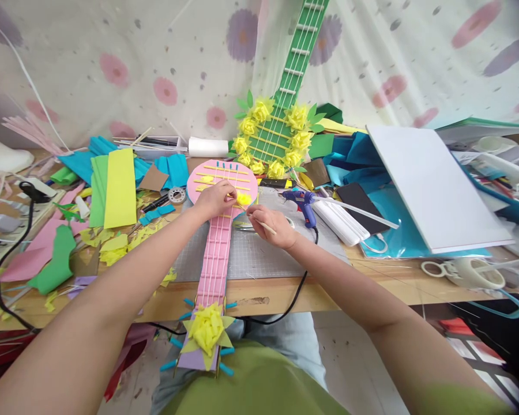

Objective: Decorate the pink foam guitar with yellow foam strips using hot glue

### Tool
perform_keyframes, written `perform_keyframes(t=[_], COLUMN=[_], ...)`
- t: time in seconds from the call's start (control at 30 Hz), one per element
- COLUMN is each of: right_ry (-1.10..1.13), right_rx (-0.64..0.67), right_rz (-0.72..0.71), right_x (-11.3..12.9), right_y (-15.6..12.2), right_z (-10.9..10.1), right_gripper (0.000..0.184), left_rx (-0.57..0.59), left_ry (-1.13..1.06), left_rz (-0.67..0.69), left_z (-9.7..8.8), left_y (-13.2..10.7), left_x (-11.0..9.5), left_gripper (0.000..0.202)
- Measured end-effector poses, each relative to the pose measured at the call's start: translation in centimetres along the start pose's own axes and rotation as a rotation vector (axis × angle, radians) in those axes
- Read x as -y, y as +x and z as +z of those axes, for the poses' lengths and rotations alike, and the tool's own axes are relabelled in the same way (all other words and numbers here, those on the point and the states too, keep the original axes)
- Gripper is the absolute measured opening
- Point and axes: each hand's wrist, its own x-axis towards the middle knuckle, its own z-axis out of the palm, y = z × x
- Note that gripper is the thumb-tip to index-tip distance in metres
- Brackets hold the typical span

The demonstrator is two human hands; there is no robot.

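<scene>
A pink paper guitar lies with its round body on the table and its head hanging over the front edge, toward me. On that head sits a yellow crepe-paper flower, with blue pegs sticking out at the sides. My left hand is over the guitar's body, its fingers pinched at a small bright yellow crepe-paper piece. Just to the right, my right hand is closed around a thin wooden stick that points toward the yellow piece. The exact contact at the fingertips is partly hidden.
Behind stands a green paper guitar ringed with yellow flowers. A blue glue gun lies right, its black cord trailing over the edge. Paper scraps cover the left; a white board leans right. A grey cutting mat lies beneath.
</scene>
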Motion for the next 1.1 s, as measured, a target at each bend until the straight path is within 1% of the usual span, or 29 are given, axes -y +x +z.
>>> perform_keyframes(t=[0.13, 0.23, 0.27, 0.37, 0.43, 0.53, 0.63, 0.73, 0.8, 0.9, 1.1], right_ry=[-0.014, -0.021, -0.022, -0.015, -0.002, 0.033, 0.082, 0.110, 0.128, 0.164, 0.233], right_rx=[0.002, -0.006, -0.014, -0.058, -0.101, -0.140, -0.171, -0.240, -0.259, -0.249, -0.222], right_rz=[-0.007, -0.014, -0.016, -0.025, -0.036, -0.034, -0.010, -0.015, -0.005, 0.038, 0.155], right_x=[0.0, 0.0, 0.0, 0.0, 0.0, 0.0, -0.1, -0.1, -0.2, -0.4, -0.1], right_y=[0.0, -0.1, -0.1, -0.1, -0.1, -0.1, -0.1, -0.3, -0.4, -0.7, -0.8], right_z=[-0.3, -0.3, -0.3, -0.3, -0.2, -0.2, -0.3, -0.4, -0.4, -0.3, -0.5], right_gripper=[0.018, 0.017, 0.016, 0.012, 0.009, 0.006, 0.007, 0.009, 0.010, 0.008, 0.003], left_rx=[0.004, 0.013, 0.016, 0.015, 0.009, 0.014, 0.047, 0.064, 0.056, 0.041, 0.034], left_ry=[0.006, 0.027, 0.023, -0.021, -0.037, -0.034, -0.026, -0.017, -0.026, -0.102, -0.403], left_rz=[-0.011, -0.069, -0.102, -0.199, -0.241, -0.294, -0.337, -0.350, -0.348, -0.390, -0.541], left_z=[0.0, 0.2, 0.2, 0.4, 0.4, 0.3, 0.2, 0.2, 0.4, 0.7, 1.3], left_y=[0.0, 0.0, -0.1, -0.4, -0.7, -1.1, -1.1, -0.8, -0.6, -0.3, 0.2], left_x=[-0.1, -0.3, -0.4, -0.7, -1.1, -1.7, -2.1, -2.3, -2.3, -2.1, -1.5], left_gripper=[0.007, 0.007, 0.011, 0.035, 0.046, 0.051, 0.055, 0.057, 0.056, 0.052, 0.055])
